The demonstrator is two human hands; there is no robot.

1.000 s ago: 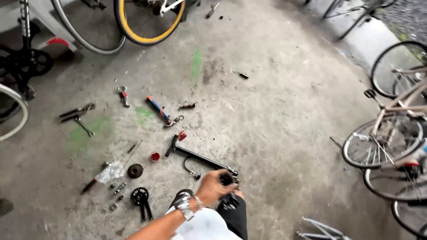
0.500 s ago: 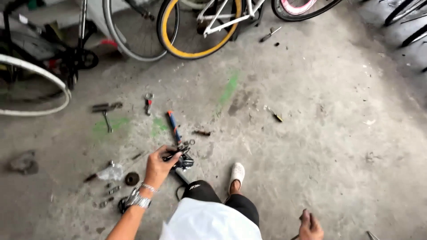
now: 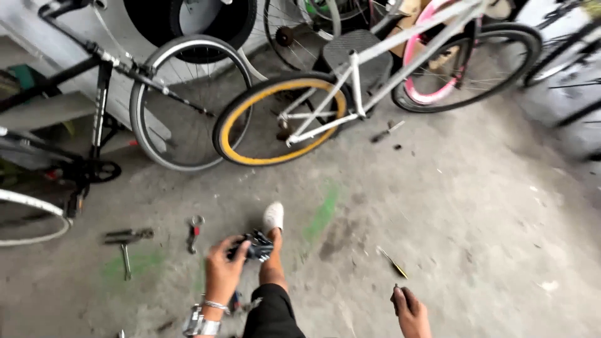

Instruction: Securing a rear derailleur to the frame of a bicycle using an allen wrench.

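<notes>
My left hand (image 3: 223, 268) is closed on a black bicycle pedal (image 3: 253, 246) and holds it just above my raised leg. That leg wears black trousers and a white shoe (image 3: 273, 216) pointing away from me. A metal bracelet and a watch sit on my left wrist. My right hand (image 3: 410, 308) is low at the bottom right, fingers curled loosely, with nothing seen in it. A thin dark and yellow tool (image 3: 393, 263) lies on the concrete just beyond it.
A white-framed bicycle (image 3: 366, 78) with a yellow-rimmed wheel (image 3: 280, 119) and a pink-rimmed wheel (image 3: 466, 59) stands ahead. A black bicycle (image 3: 100, 94) stands at the left. Small hand tools (image 3: 127, 238) and a red-handled tool (image 3: 195, 231) lie on the floor at the left.
My left hand has lifted the pedal off the floor among the tools. The view has swung up toward the bicycles, and my leg has stretched forward.
</notes>
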